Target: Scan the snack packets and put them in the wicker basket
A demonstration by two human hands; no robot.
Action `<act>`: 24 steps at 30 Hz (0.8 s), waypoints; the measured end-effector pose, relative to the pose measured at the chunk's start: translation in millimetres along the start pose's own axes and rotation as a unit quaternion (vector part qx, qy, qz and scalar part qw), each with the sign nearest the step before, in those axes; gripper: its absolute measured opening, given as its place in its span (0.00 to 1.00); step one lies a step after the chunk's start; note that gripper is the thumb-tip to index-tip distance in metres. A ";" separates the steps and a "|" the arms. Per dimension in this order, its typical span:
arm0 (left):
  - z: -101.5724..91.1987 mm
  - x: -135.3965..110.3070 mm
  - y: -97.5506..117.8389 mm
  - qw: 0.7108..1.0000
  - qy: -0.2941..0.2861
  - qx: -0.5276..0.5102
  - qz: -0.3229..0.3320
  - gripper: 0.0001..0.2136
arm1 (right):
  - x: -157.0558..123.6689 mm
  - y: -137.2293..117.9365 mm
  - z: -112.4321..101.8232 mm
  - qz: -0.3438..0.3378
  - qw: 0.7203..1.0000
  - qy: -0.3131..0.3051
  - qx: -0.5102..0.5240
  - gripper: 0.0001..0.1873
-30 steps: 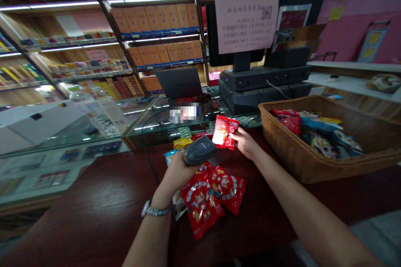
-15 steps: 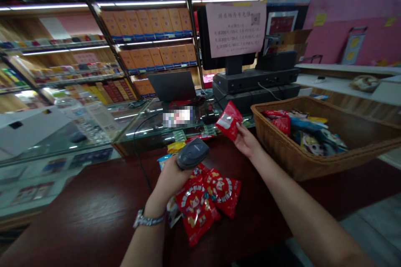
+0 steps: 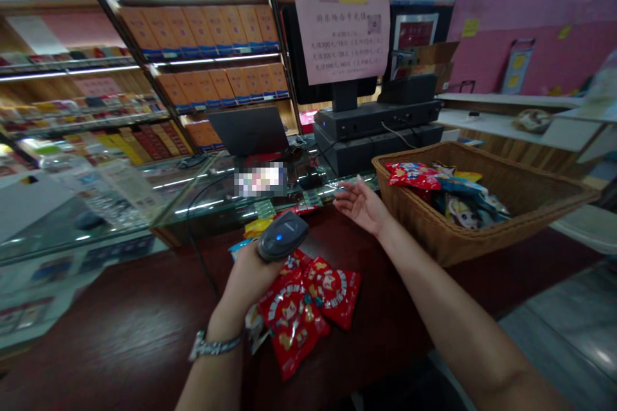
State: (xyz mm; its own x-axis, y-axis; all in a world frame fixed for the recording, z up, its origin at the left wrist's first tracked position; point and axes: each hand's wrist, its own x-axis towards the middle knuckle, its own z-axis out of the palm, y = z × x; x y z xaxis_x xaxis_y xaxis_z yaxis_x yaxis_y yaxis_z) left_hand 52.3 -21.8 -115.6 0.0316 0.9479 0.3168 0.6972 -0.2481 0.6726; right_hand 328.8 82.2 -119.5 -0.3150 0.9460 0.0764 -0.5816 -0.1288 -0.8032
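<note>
My left hand (image 3: 250, 276) is wrapped round a dark barcode scanner (image 3: 283, 235), which shows a small blue light on top. Under and beside that hand lie shiny red snack packets (image 3: 294, 321) with cartoon prints. A yellow packet (image 3: 258, 227) shows behind the scanner. My right hand (image 3: 364, 207) is empty, palm turned up and fingers spread, just left of the wicker basket (image 3: 434, 241). Inside the basket a red packet (image 3: 413, 174) lies on top, beside a blue packet (image 3: 475, 196) and others.
A glass counter (image 3: 207, 196) adjoins the dark red table (image 3: 130, 327). Behind it stand a laptop (image 3: 250, 131) and a monitor with a paper sign (image 3: 343, 38) over a black cash drawer (image 3: 376, 144). The scanner's cable (image 3: 195, 244) trails along the left.
The red packet has left my right hand and now lies in the basket. That hand has opened. The scanner's blue light has come on, and the view has shifted slightly right.
</note>
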 end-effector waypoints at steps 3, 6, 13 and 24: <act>-0.5 -0.4 -1.2 1.000 0.024 -0.014 -0.009 0.14 | -1.3 17.9 -1.2 0.116 0.938 -0.063 -0.320 0.25; 1.2 -1.1 -3.0 0.999 0.037 -0.016 -0.014 0.14 | -7.7 36.4 5.7 0.172 0.780 -0.157 -0.581 0.29; 2.7 -3.1 -0.9 0.998 0.058 -0.011 -0.008 0.14 | -15.9 53.6 19.1 0.168 0.648 -0.279 -0.688 0.26; -14.1 -1.2 -2.1 0.977 0.211 -0.017 -0.015 0.13 | -18.9 64.5 26.0 -0.162 0.652 0.023 -0.741 0.45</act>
State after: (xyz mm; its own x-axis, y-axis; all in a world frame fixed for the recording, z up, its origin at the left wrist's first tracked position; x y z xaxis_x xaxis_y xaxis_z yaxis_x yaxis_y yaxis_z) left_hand 40.8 -25.2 -107.9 -0.2922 0.7897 0.5394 0.6687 -0.2346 0.7056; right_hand 277.7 48.3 -157.4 -0.3121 0.8650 0.3929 0.7610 0.4752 -0.4417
